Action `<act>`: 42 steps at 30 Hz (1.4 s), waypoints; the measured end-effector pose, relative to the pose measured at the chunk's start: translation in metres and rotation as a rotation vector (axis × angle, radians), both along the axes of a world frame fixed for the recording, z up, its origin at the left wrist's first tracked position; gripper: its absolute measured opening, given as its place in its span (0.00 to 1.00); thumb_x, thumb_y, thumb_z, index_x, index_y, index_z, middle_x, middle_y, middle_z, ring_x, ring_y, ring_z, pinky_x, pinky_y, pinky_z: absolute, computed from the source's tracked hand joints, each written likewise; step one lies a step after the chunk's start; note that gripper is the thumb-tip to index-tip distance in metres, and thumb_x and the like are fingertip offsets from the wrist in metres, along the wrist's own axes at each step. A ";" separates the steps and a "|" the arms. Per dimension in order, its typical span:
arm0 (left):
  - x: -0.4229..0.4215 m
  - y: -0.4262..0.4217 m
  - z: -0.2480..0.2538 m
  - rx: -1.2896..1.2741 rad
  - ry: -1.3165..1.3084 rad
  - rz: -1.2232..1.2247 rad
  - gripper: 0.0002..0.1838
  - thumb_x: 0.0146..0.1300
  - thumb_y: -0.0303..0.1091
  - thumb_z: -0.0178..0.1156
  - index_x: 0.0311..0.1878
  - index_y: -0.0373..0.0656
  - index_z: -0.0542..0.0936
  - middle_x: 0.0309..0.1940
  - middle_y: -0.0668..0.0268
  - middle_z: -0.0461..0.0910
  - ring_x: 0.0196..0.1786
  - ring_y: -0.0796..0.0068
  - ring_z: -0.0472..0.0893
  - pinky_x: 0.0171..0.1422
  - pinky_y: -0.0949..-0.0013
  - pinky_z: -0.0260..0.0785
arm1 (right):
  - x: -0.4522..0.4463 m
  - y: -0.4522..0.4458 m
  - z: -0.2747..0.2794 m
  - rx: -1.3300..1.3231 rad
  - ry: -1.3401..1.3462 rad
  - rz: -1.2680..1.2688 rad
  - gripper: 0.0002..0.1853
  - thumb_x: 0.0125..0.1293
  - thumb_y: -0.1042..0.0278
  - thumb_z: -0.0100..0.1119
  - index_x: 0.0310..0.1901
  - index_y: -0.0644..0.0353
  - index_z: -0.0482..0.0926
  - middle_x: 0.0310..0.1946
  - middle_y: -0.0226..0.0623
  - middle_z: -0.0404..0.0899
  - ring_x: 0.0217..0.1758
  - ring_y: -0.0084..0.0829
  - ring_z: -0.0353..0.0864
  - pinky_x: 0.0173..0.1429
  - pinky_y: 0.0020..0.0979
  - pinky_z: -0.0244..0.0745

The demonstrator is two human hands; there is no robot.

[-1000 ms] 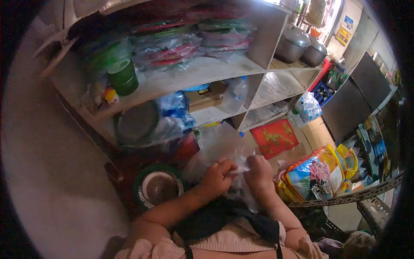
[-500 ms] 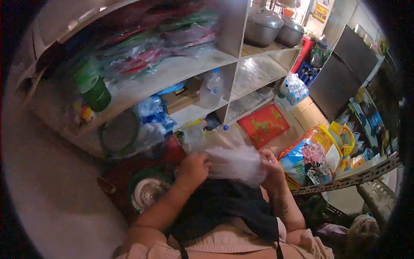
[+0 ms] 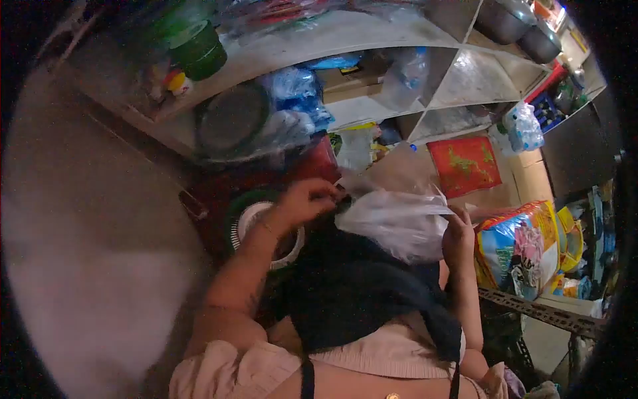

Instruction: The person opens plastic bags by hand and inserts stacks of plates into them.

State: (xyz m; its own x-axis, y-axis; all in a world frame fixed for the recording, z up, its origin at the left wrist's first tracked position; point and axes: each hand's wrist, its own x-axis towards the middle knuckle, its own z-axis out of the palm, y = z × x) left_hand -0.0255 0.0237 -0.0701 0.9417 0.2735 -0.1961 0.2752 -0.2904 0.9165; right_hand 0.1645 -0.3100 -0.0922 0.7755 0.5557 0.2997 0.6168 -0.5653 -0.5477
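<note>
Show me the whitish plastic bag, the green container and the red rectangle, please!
Plastic bag (image 3: 397,223), head view: middle of its crumpled side.
Green container (image 3: 201,56), head view: its rounded side.
Red rectangle (image 3: 464,167), head view: near its middle, on the patterned face.

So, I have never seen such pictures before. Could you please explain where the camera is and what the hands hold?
There is no machine here: these are a person's two bare hands, seen by one camera worn on the head, looking forward and down. The right hand grips a thin, whitish plastic bag. The left hand is near the bag's other side; whether it holds anything is unclear. Ahead, a shelf carries a green container. To the right is a large colourful bag.
</note>
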 end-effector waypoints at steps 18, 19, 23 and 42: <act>-0.062 0.086 0.069 0.960 0.155 0.553 0.16 0.58 0.37 0.64 0.48 0.43 0.80 0.48 0.54 0.81 0.47 0.46 0.81 0.50 0.56 0.74 | -0.010 0.038 0.054 0.057 0.321 0.107 0.34 0.45 0.81 0.64 0.60 0.57 0.73 0.62 0.47 0.68 0.68 0.45 0.66 0.70 0.37 0.61; -0.062 0.093 0.074 1.017 -0.013 0.694 0.16 0.58 0.38 0.65 0.48 0.42 0.79 0.45 0.54 0.81 0.46 0.48 0.81 0.50 0.57 0.73 | -0.007 0.041 0.058 0.060 0.337 0.138 0.35 0.44 0.80 0.66 0.60 0.57 0.73 0.63 0.47 0.67 0.68 0.45 0.66 0.70 0.37 0.61; -0.042 0.055 0.126 0.824 -0.537 0.864 0.15 0.61 0.40 0.64 0.46 0.40 0.79 0.39 0.53 0.82 0.44 0.53 0.81 0.52 0.57 0.72 | 0.001 0.061 0.065 -0.003 0.339 0.106 0.37 0.42 0.79 0.68 0.60 0.58 0.72 0.61 0.47 0.69 0.67 0.46 0.67 0.69 0.38 0.62; 0.089 -0.101 0.012 1.070 -0.756 -0.294 0.07 0.66 0.31 0.50 0.41 0.48 0.78 0.35 0.64 0.81 0.37 0.65 0.82 0.35 0.66 0.73 | -0.086 0.087 0.101 -0.005 0.239 0.779 0.27 0.55 0.81 0.55 0.61 0.61 0.72 0.62 0.47 0.71 0.61 0.44 0.74 0.64 0.37 0.69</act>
State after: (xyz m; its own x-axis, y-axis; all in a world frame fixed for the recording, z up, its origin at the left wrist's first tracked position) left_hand 0.0634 -0.0768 -0.0581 0.7732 -0.2652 0.5761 -0.3898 -0.9152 0.1020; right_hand 0.0788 -0.2230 0.0088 0.2086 0.9629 0.1714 0.7008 -0.0249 -0.7129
